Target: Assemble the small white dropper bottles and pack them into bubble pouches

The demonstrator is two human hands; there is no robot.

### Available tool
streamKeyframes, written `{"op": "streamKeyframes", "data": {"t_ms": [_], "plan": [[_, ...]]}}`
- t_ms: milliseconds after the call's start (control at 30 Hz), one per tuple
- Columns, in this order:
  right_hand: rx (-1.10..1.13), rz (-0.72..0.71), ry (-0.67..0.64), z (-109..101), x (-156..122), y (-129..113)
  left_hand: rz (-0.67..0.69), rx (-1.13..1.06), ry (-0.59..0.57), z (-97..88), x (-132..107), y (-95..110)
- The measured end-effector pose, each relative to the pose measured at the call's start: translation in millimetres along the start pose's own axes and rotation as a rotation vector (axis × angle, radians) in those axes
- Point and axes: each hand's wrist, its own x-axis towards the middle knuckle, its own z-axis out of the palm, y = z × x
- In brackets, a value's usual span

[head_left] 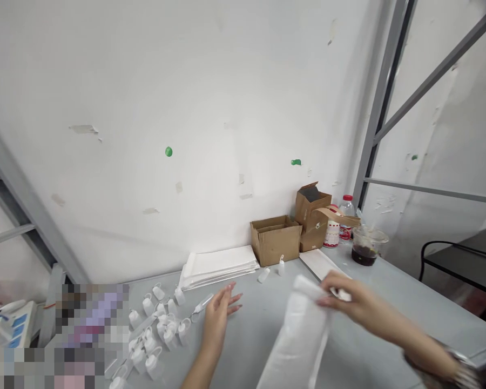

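My right hand (344,297) pinches the upper right edge of a white padded envelope (297,335), which hangs down at a slant and runs out of the bottom of the view. My left hand (218,310) is raised over the table with its fingers apart and nothing in it. Just left of its fingers lies a slim clear tube (203,304), too small to name surely. Several small translucent squeeze bottles (154,367) with looped caps lie in a cluster left of my left forearm.
Against the wall rests a stack of white envelopes (218,265). Beside it stand an open cardboard box (277,243), a taller carton (311,221), a red-capped bottle (347,208) and a cup of dark drink (364,253). Two small bottles (281,267) lie before the box.
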Motion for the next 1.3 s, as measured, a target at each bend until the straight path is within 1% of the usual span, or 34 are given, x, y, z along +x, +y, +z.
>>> {"op": "streamKeyframes", "data": {"t_ms": [67, 100, 167, 233, 300, 333, 367, 400, 433, 500, 533, 567, 633, 733, 833, 900, 967, 1033, 1067, 1100, 1167, 1233, 1300], "plan": [[-0.096, -0.038, 0.221, -39, -23, 14, 0.002, -0.037, 0.038, -2.4, 3, -1], [-0.153, -0.027, 0.350, -55, -34, 21, 0.003, -0.046, 0.061, -3.2, 4, -3], [-0.262, 0.001, 0.548, -76, -49, 32, 0.008, -0.049, 0.108, -4.1, 6, -6], [-0.360, 0.016, 0.693, -80, -57, 44, 0.010, -0.043, 0.134, -4.7, 7, -9], [-0.469, -0.037, 0.768, -69, -57, 62, 0.008, -0.032, 0.145, -5.8, 9, -12], [-0.529, -0.089, 0.775, -60, -56, 73, 0.006, -0.025, 0.149, -6.5, 9, -13], [-0.591, -0.169, 0.779, -49, -55, 87, 0.004, -0.019, 0.154, -7.3, 10, -13], [-0.627, -0.207, 0.743, -38, -54, 101, 0.002, -0.015, 0.159, -8.1, 11, -13], [-0.653, -0.217, 0.670, -27, -54, 115, -0.001, -0.011, 0.166, -8.9, 12, -13], [-0.716, -0.261, 0.464, -8, -55, 139, -0.009, -0.009, 0.178, -10.2, 13, -13], [-0.749, -0.306, 0.392, -2, -56, 148, -0.014, -0.008, 0.182, -10.7, 13, -13], [-0.786, -0.345, 0.348, 2, -57, 154, -0.020, -0.008, 0.187, -11.2, 13, -13], [-0.853, -0.382, 0.327, 4, -57, 161, -0.026, -0.010, 0.187, -11.8, 14, -14], [-0.924, -0.348, 0.327, 1, -56, 166, -0.017, -0.005, 0.175, -12.3, 15, -16], [-0.980, -0.311, 0.289, -6, -60, 170, -0.016, 0.003, 0.170, -12.0, 16, -18], [-1.022, -0.265, 0.282, -10, -64, 168, -0.030, 0.004, 0.181, -11.5, 16, -17], [-1.063, -0.184, 0.332, -12, -67, 160, -0.040, 0.006, 0.184, -10.9, 16, -16], [-1.055, -0.111, 0.437, -11, -63, 144, -0.036, 0.013, 0.184, -10.4, 15, -15], [-1.017, -0.101, 0.487, -8, -57, 132, -0.030, 0.019, 0.180, -10.2, 15, -16], [-0.956, -0.121, 0.522, -3, -50, 120, -0.024, 0.027, 0.171, -9.9, 15, -16], [-0.818, -0.206, 0.531, 14, -29, 91, -0.015, 0.042, 0.148, -9.3, 14, -17], [-0.727, -0.294, 0.471, 38, -3, 62, -0.017, 0.056, 0.125, -8.6, 14, -19], [-0.695, -0.368, 0.377, 67, 25, 36, -0.024, 0.069, 0.114, -8.2, 14, -20]]}}
